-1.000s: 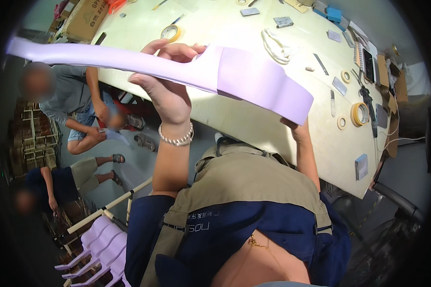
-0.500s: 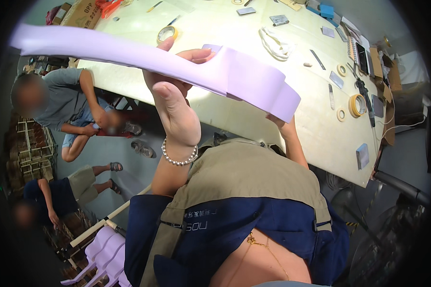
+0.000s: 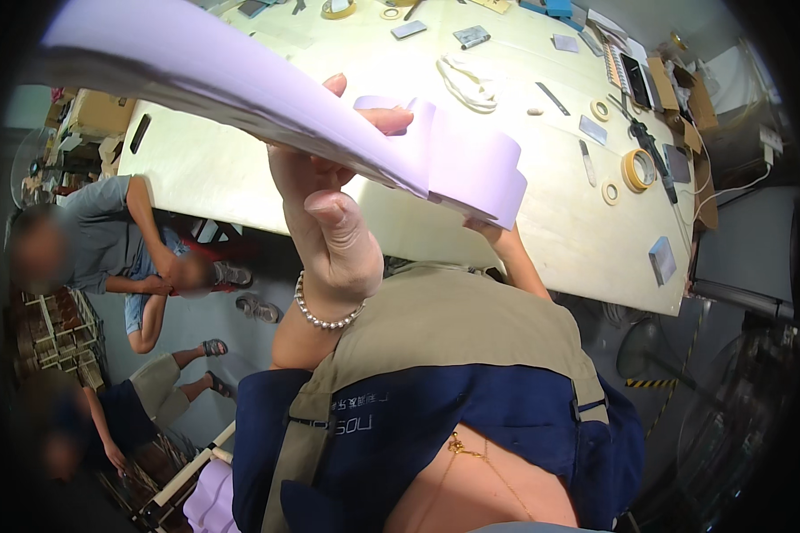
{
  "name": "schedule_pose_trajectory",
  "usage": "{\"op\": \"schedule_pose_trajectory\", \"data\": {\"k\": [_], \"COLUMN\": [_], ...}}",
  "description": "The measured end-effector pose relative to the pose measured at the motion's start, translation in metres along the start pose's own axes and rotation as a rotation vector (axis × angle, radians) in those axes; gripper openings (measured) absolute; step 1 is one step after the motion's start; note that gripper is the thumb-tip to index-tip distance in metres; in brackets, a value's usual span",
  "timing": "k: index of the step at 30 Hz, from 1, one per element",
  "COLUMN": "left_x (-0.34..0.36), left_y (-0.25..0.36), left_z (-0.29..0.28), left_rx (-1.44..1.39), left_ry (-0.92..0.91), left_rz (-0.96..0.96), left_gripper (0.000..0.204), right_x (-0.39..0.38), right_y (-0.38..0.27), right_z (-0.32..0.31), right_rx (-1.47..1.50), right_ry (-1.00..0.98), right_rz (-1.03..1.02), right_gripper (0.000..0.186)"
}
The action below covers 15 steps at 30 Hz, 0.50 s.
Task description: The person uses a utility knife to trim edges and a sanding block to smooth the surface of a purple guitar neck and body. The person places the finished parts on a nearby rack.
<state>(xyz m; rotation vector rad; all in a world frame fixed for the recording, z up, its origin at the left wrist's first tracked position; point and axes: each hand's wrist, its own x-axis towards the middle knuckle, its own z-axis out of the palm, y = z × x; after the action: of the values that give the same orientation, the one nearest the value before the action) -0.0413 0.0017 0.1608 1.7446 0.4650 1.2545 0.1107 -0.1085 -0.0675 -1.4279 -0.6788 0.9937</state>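
A lilac guitar body with its long neck [image 3: 476, 164] is held up in front of me, tilted so that I see it mostly edge-on. Its neck rises toward the far left, and the curved body end lies to the right. My left hand [image 3: 342, 235], with a beaded bracelet at the wrist, is closed round it where neck and body meet, thumb on the near side and fingers reaching over. At the right end, my right hand [image 3: 498, 238] grips the lower edge; most of its fingers are hidden behind the body.
Beneath is a pale worktable [image 3: 231, 182] with tape rolls [image 3: 638, 171], a white cloth loop [image 3: 462, 84], sanding blocks [image 3: 661, 260] and a black tool with a cable [image 3: 653, 151]. Two people [image 3: 107, 231] sit at left. Other lilac pieces [image 3: 212, 499] stand on a rack at lower left.
The guitar's neck end has swung up and closer to me, while its body end has shifted a little left. Both hands keep their hold. My view has turned slightly.
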Motion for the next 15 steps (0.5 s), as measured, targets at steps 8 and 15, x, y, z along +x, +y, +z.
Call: {"op": "schedule_pose_trajectory", "data": {"k": [8,15], "left_x": [0.015,0.018], "left_y": [-0.03,-0.054], "left_z": [0.0,0.006], "left_rx": [-0.207,-0.211], "left_ry": [0.266,0.175], "left_rz": [0.134,0.076], "left_gripper": [0.039,0.036], "right_x": [0.002,0.053], "right_y": [0.002,0.017], "right_z": [-0.013,-0.179], "right_rx": [-0.293,-0.837], "right_ry": [-0.083,0.943], "right_rz": [0.067,0.015], "right_gripper": [0.057,0.021]}}
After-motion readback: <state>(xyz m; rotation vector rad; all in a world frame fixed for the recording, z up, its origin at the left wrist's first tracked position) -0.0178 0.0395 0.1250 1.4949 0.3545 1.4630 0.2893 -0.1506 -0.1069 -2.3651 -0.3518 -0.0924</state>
